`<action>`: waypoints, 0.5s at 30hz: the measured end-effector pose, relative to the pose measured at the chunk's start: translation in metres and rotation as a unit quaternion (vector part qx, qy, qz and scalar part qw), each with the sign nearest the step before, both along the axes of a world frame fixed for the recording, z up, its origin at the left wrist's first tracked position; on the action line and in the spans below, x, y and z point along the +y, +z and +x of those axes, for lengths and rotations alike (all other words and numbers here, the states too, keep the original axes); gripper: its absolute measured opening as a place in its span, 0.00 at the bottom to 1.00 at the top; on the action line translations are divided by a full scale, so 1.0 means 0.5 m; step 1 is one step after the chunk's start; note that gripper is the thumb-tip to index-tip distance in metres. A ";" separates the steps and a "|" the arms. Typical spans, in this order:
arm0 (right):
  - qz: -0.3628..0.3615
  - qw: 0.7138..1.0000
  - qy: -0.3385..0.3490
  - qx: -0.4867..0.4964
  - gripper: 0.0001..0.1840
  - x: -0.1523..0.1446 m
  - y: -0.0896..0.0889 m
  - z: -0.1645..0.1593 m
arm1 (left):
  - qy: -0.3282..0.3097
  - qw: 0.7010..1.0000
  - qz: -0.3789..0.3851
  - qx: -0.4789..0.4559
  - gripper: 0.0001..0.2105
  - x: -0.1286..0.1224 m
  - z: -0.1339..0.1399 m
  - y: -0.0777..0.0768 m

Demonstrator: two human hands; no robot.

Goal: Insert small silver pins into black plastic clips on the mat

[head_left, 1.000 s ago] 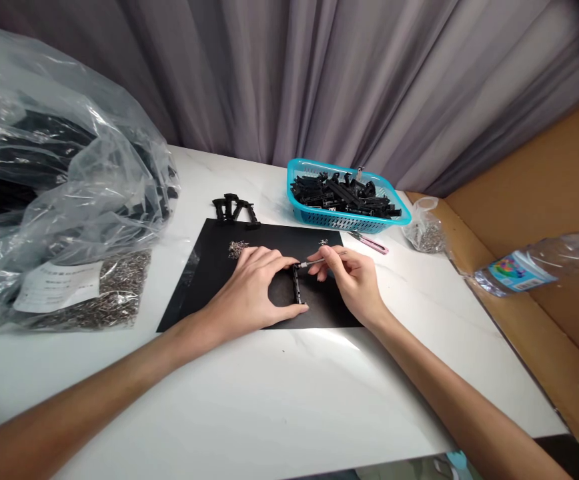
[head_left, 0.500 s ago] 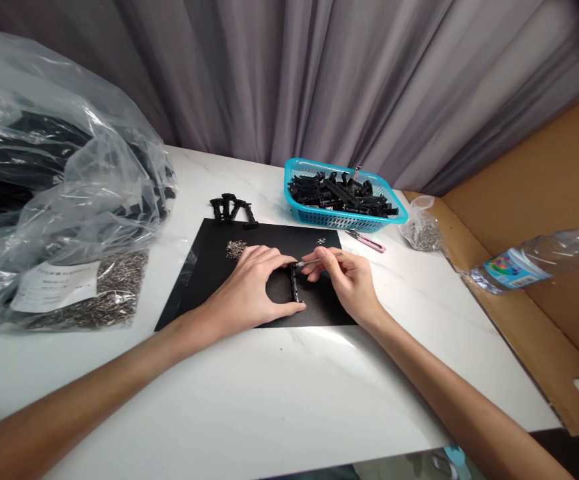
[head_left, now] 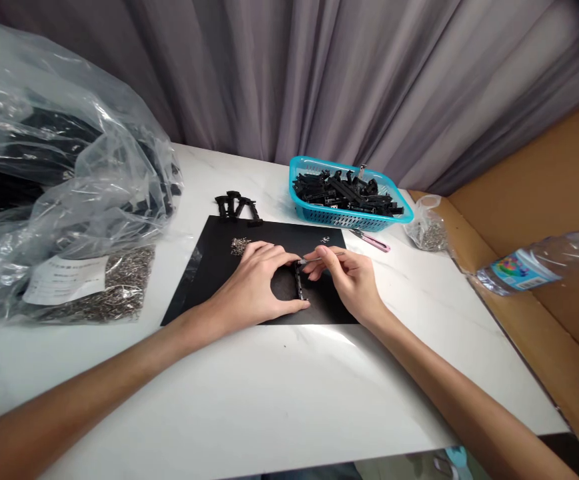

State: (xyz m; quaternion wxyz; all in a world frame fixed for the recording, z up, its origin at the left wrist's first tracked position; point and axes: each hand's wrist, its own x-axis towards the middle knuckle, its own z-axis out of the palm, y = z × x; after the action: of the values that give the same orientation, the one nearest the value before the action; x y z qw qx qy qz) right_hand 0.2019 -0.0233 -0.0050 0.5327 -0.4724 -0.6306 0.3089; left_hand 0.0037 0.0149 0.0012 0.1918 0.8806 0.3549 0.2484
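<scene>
Between thumb and fingers, my left hand [head_left: 257,283] grips a narrow black plastic part [head_left: 299,283] by its two ends, over the black mat [head_left: 209,253]. My right hand [head_left: 352,280] is closed in a pinch around a thin metal tool [head_left: 327,257]. The tool's tip is at the far end of the black part; its exact kind is too small to make out. A little pile of small metal pieces [head_left: 240,246] lies on the mat beyond my left hand. A few more tiny metal pieces [head_left: 325,239] lie beyond my right hand.
Several black parts [head_left: 238,205] stand behind the mat. A blue basket [head_left: 352,217] holds many more. Near it lie a pink-handled cutter [head_left: 375,243] and a small bag [head_left: 427,230]. Large plastic bags [head_left: 104,173] fill the left; a bottle [head_left: 519,267] lies in the cardboard box [head_left: 559,167].
The whole view has shifted slightly, so everything appears a little further right. Both hands keep their holds, and the tool stays at the part's far end.
</scene>
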 end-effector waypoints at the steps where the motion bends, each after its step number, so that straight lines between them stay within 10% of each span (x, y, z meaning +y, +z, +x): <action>1: 0.001 1.000 0.002 -0.001 0.21 0.000 0.000 0.000 | 0.001 1.000 -0.001 0.000 0.29 0.000 0.000 0.000; 9: -0.007 1.000 0.005 0.005 0.23 0.001 -0.001 0.000 | -0.007 0.999 0.036 0.018 0.30 0.001 -0.003 -0.001; 15: 0.070 0.986 -0.120 -0.089 0.28 -0.006 0.015 0.016 | -0.013 0.998 0.049 0.024 0.30 0.001 -0.007 -0.003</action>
State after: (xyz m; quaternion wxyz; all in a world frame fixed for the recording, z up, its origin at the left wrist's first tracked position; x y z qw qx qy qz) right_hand 0.2097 -0.0263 0.0026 0.5394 -0.5318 -0.6342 0.1549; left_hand 0.0003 0.0153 -0.0001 0.1431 0.8994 0.3350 0.2416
